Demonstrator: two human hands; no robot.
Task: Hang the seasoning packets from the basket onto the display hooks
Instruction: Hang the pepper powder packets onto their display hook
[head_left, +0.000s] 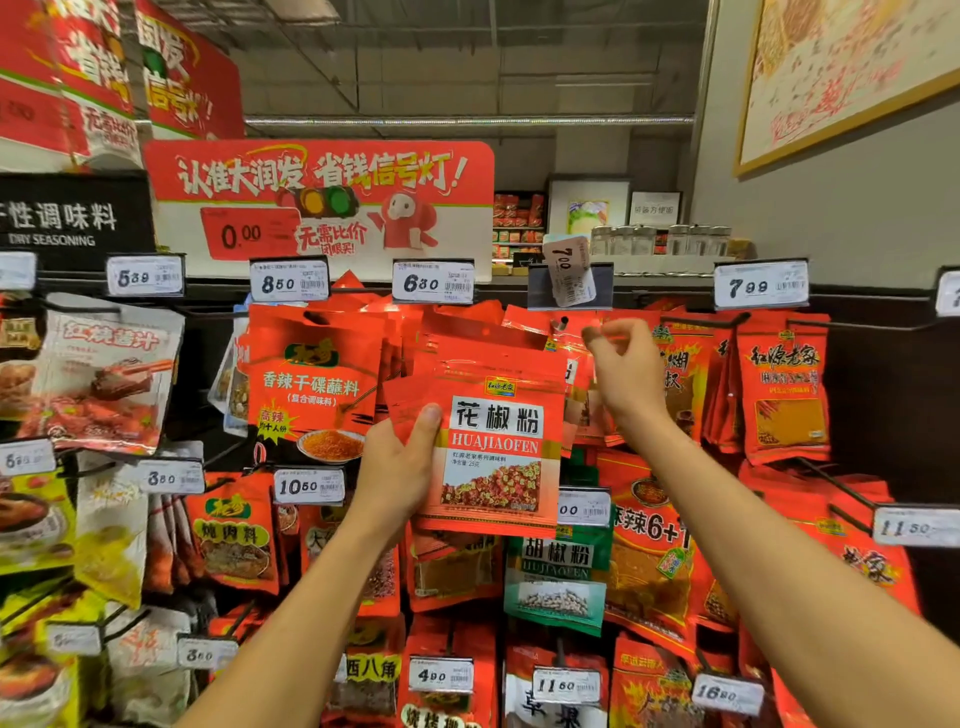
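The left hand is gripping a fanned stack of huajiao powder packets, thumb pressing across the front of the foremost one, fingers curled behind. The packets are flat, glossy red plastic pouches, rectangular, each with a white label panel reading HUAJIAOFEN and a printed picture of red peppercorns. The stack is being held upright in front of the display wall, just below a bare metal display hook whose rounded tip is projecting toward the camera.

The right hand is hovering just right of that hook tip, thumb and forefinger drawn close together in a pinch with the other fingers curled. Whether it is pinching a packet edge cannot be told, since motion blur is smearing the fingertips against the red packaging behind.

Above the hook, a 7.00 price tag is sitting crooked and curling out of its dark plastic holder. Neighbouring tags are reading 8.50, 6.80 and 7.99, each a flat white card in a clear sleeve.

A green hujiao powder packet is hanging below the held stack. A red dry-dip seasoning pouch is hanging to the left. A red cardboard promotional sign with rounded corners is standing above the rack.
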